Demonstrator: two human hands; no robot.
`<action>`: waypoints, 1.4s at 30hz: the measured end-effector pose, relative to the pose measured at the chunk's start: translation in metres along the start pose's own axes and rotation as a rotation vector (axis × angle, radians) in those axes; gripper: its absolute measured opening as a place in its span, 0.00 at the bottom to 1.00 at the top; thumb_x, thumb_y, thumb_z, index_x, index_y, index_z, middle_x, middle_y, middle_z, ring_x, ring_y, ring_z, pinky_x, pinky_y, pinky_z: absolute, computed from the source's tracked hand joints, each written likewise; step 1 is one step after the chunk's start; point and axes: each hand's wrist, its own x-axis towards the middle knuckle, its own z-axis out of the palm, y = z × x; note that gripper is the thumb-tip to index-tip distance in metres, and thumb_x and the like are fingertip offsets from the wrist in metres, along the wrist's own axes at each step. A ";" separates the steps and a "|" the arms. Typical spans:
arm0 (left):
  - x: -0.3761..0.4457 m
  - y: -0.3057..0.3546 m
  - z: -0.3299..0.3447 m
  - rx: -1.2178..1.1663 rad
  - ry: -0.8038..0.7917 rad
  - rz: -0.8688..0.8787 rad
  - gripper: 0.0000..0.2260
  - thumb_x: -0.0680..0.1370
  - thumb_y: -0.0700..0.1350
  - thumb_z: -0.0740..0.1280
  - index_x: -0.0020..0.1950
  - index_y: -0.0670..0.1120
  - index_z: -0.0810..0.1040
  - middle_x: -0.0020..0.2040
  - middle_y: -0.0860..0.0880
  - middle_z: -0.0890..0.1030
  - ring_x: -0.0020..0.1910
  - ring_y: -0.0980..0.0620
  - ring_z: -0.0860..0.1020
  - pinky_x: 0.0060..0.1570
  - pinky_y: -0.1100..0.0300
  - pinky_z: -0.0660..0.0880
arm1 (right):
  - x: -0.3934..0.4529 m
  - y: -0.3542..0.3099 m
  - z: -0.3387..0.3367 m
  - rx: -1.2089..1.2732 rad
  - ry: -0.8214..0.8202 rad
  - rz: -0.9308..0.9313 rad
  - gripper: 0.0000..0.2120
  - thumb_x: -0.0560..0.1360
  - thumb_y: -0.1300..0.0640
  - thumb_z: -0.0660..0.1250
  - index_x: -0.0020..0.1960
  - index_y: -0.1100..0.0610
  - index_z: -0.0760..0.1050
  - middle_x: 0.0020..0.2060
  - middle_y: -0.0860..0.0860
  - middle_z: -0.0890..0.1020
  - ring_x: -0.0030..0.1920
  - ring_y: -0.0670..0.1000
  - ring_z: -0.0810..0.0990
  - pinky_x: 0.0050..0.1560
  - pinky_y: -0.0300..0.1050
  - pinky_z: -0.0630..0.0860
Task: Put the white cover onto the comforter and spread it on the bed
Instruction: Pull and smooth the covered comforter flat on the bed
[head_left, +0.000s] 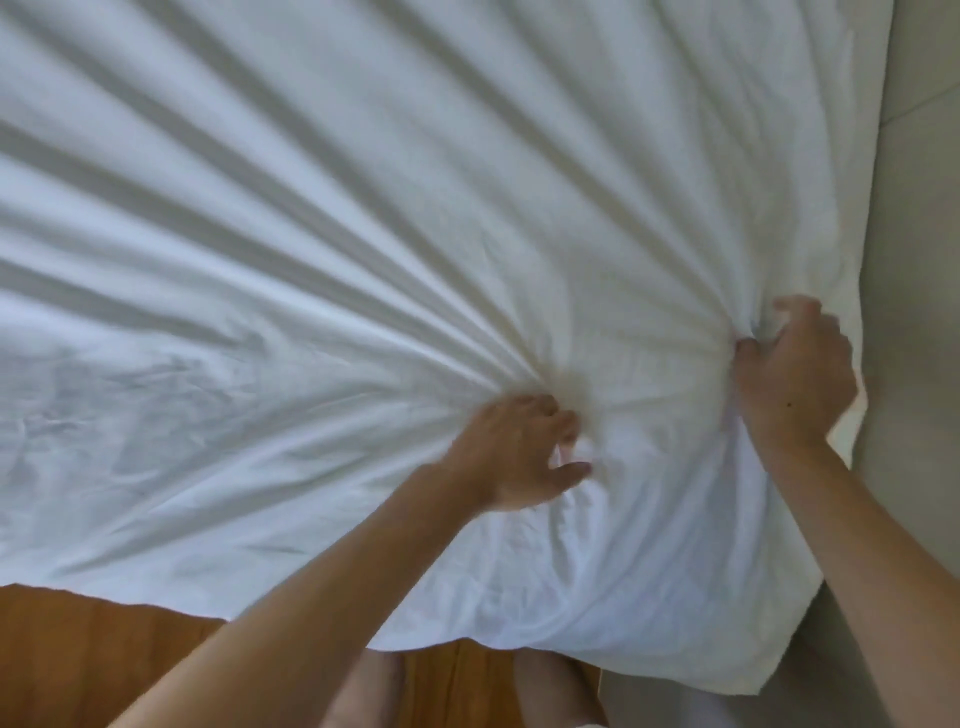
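Item: soft white cotton cover, fills most of the frame, creases fanning toward lower centre.
Left hand, lower centre: fingers bunch a fistful of the cloth.
Right hand, right of centre: clenched on the fabric near its right edge.
Handling: probably light, limp, creases readily; best taken at corners and edges.
Brown wooden floor, lower left.

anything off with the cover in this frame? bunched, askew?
Yes, bunched. The white cover is gathered into deep folds that fan out from where the left hand and right hand grip it near the close right corner, so it isn't lying flat. No tear or stain is visible.
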 end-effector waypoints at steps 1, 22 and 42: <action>-0.004 -0.004 -0.017 -0.082 -0.031 0.004 0.10 0.78 0.57 0.63 0.44 0.52 0.74 0.42 0.55 0.76 0.44 0.54 0.75 0.44 0.58 0.71 | 0.001 -0.024 0.002 0.056 0.048 0.011 0.18 0.74 0.61 0.63 0.64 0.59 0.71 0.56 0.61 0.77 0.57 0.62 0.74 0.51 0.55 0.71; 0.135 0.005 0.007 0.299 0.240 0.139 0.32 0.80 0.59 0.55 0.76 0.39 0.62 0.77 0.41 0.60 0.78 0.46 0.55 0.74 0.46 0.54 | 0.054 -0.053 0.077 0.084 0.020 0.027 0.30 0.80 0.44 0.48 0.77 0.59 0.58 0.75 0.58 0.62 0.75 0.58 0.59 0.75 0.56 0.54; 0.396 -0.097 -0.193 0.376 0.495 -0.482 0.36 0.78 0.64 0.47 0.80 0.44 0.50 0.78 0.36 0.48 0.78 0.38 0.46 0.70 0.32 0.44 | 0.401 -0.172 0.060 0.437 0.349 -0.051 0.16 0.80 0.53 0.60 0.35 0.52 0.62 0.30 0.46 0.68 0.31 0.47 0.66 0.28 0.41 0.55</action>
